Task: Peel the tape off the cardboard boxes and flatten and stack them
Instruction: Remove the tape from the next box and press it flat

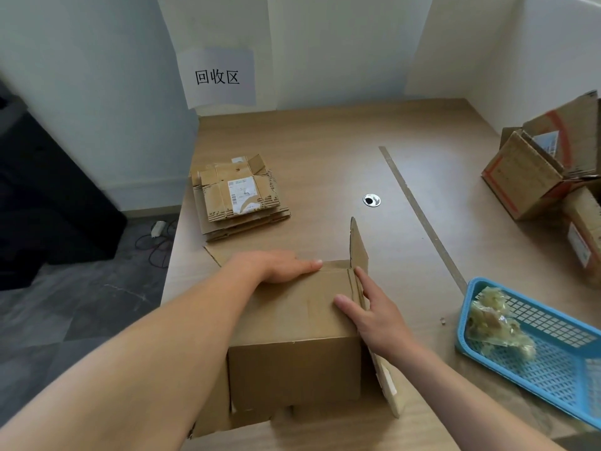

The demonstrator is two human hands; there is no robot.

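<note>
Blue plastic basket [462, 324] of crumpled tape [497, 323] at lower right, flattened cardboard stack [240, 193] upper left; centre, a plain brown cardboard box [292, 323], flaps splayed, with left hand [279, 265] and right hand [374, 310] pressing on it, straight-fingered, gripping nothing.

table [325, 151] | open box [292, 336]; flattened stack [237, 196]; blue basket [549, 372]; unflattened boxes [527, 180]

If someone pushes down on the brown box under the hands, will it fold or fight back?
Probably folds readily: the box has loose flaps, one flap standing upright, so little seems to lock its shape. Likely light, being thin cardboard. It may slide on the smooth table.
</note>
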